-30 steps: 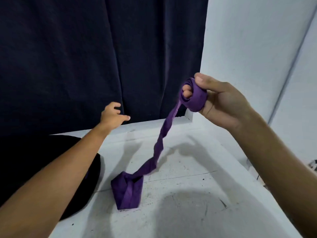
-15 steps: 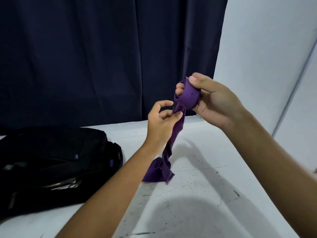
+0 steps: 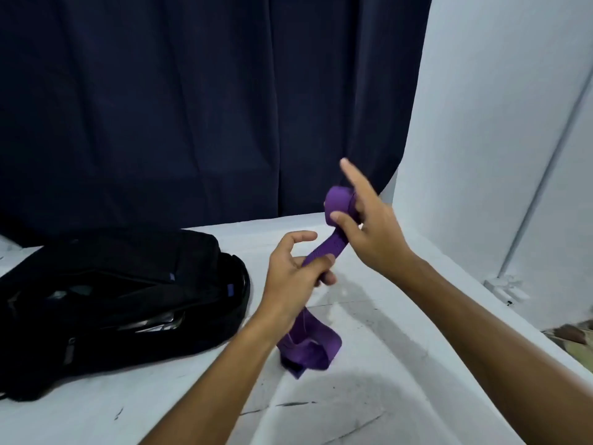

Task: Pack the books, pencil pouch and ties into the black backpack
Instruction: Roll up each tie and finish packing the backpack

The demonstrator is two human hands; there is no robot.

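While the right hand (image 3: 369, 226) keeps a rolled coil of the ribbed purple tie (image 3: 324, 248) wound round its fingers, forefinger pointing up, the left hand (image 3: 295, 274) pinches the flat band below; its wide end droops over the scuffed white table (image 3: 369, 396). The soft black backpack (image 3: 122, 303) lies unzipped nearby.

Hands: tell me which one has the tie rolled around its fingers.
The right hand: the purple tie is coiled around its fingers. The left hand only grips the strip lower down.

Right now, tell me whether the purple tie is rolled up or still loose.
Partly rolled. The purple tie has one end coiled on the right hand; the rest runs through the left hand and hangs loose.
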